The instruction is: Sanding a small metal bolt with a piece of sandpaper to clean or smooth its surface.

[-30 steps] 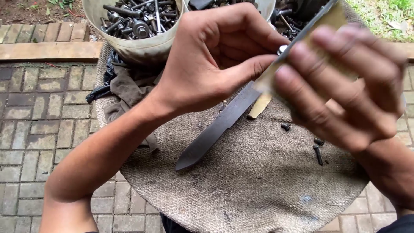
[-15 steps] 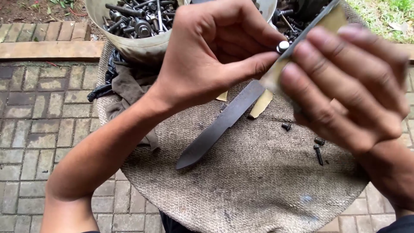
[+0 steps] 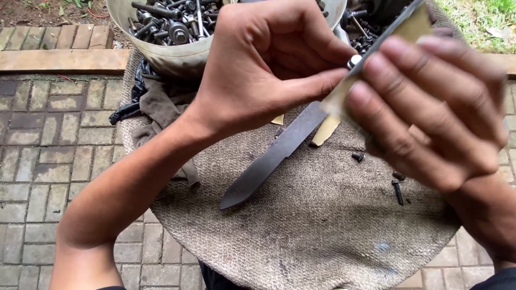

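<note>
The right hand grips the long dark metal knife by its pale handle, blade slanting down-left. The left hand pinches a small silver bolt against that handle.

Round work surface covered in coarse brown burlap cloth, standing over a grey brick paving. Lying on the cloth: a pale bucket filled with dark bolts and screws, at the far edge; a crumpled brown rag and a bit of black plastic at the left edge; three small dark bolts on the right; a scrap of tan wood near the middle.
</note>
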